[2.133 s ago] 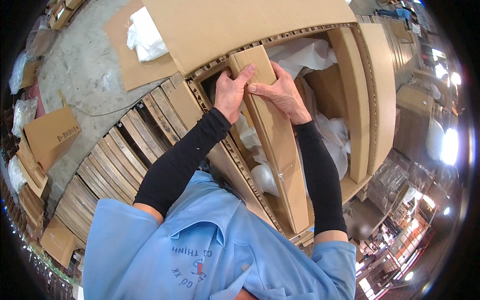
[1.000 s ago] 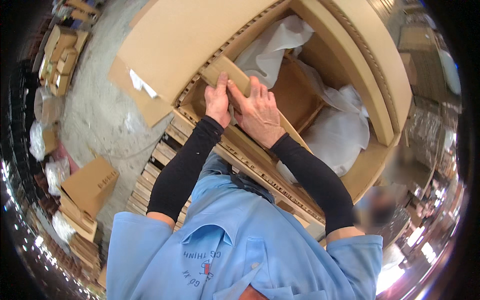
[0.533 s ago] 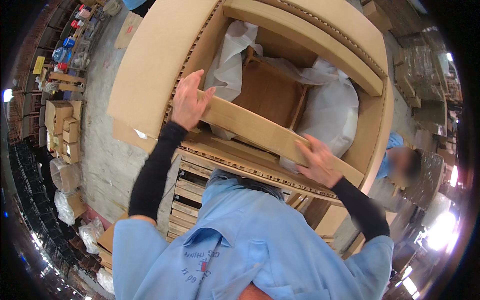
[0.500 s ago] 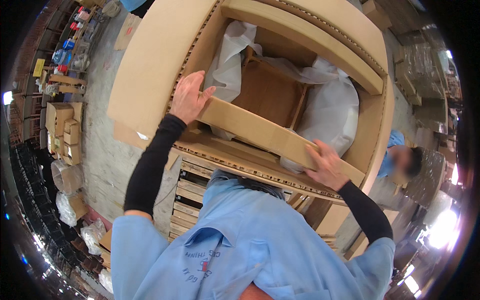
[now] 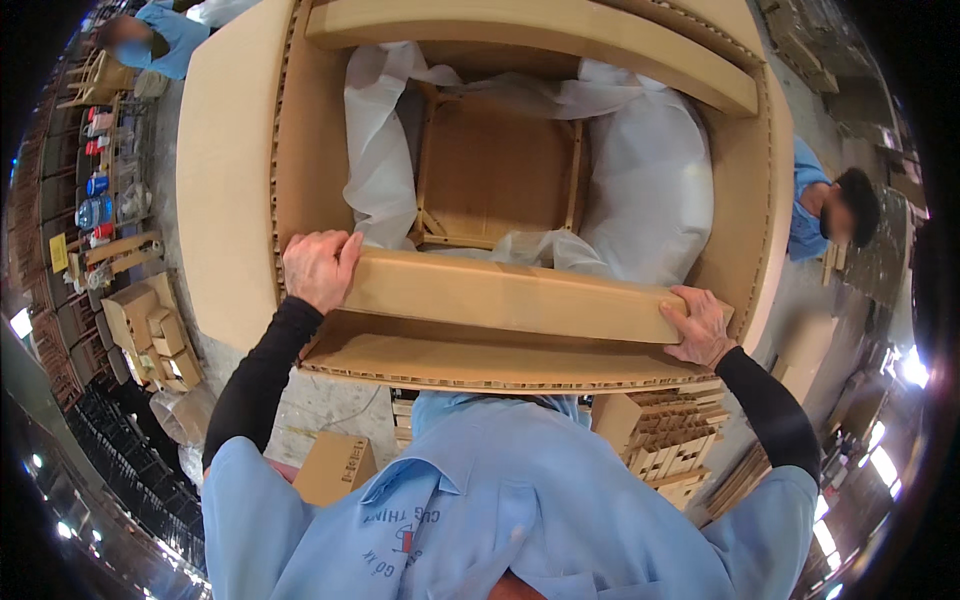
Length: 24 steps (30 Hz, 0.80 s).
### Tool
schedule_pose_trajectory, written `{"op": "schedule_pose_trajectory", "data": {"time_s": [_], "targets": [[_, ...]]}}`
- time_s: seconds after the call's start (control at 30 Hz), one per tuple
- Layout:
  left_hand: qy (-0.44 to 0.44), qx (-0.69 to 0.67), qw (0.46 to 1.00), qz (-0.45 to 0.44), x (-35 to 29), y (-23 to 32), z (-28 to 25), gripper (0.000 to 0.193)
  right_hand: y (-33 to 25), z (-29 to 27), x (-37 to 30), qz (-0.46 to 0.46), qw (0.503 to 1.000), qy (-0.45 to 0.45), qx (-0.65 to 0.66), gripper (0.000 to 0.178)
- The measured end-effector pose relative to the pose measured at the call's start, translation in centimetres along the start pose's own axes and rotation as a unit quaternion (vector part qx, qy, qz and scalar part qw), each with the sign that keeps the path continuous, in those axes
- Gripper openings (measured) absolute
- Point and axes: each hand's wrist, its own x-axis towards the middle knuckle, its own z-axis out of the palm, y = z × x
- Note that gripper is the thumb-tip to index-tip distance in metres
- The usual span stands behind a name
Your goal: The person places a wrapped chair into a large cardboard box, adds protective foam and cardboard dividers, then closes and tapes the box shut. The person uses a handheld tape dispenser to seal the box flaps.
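My left hand (image 5: pixel 322 270) is closed round the left end of a long folded cardboard spacer (image 5: pixel 510 295). Its right end is gripped by my right hand (image 5: pixel 697 328). The spacer lies across the near side of a large open cardboard box (image 5: pixel 735 190), a little in from the near wall. Inside the box sits a brown wooden piece (image 5: pixel 500 170) with a square panel and a thin frame; its lower part is hidden. White foam wrap (image 5: pixel 650 185) is bunched around it. A matching cardboard spacer (image 5: pixel 530 35) runs along the box's far side.
A wide box flap (image 5: pixel 225 190) folds out to the left. One person (image 5: pixel 815 205) is beyond the right side, another person (image 5: pixel 165 40) at the upper left. Small cartons (image 5: pixel 155 330) stand on the left, a brown carton (image 5: pixel 335 468) lower down, and stacked wooden pieces (image 5: pixel 680 430) at the lower right.
The view has turned, so the box now sits squarer before me. Both hands keep hold of the near spacer, and my right hand has shifted to its right end.
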Motion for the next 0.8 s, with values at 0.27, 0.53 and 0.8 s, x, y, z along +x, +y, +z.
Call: {"op": "schedule_pose_trajectory", "data": {"time_s": [0.27, 0.53, 0.8], "targets": [[0.093, -0.032, 0.992, 0.076, -0.6, -0.6, 0.2, 0.021, -0.8, -0.2, -0.5, -0.014, 0.998, 0.034, -0.054, 0.095], [0.132, 0.038, 0.99, 0.027, -0.1, 2.5, -1.3, 0.031, -7.1, -2.9, 5.1, 0.019, 0.997, 0.073, -0.017, 0.078], [0.122, 0.057, 0.991, 0.019, -2.0, 1.2, 1.6, 0.034, -7.2, -0.4, 6.6, 0.037, 0.991, 0.117, -0.052, 0.071]]}}
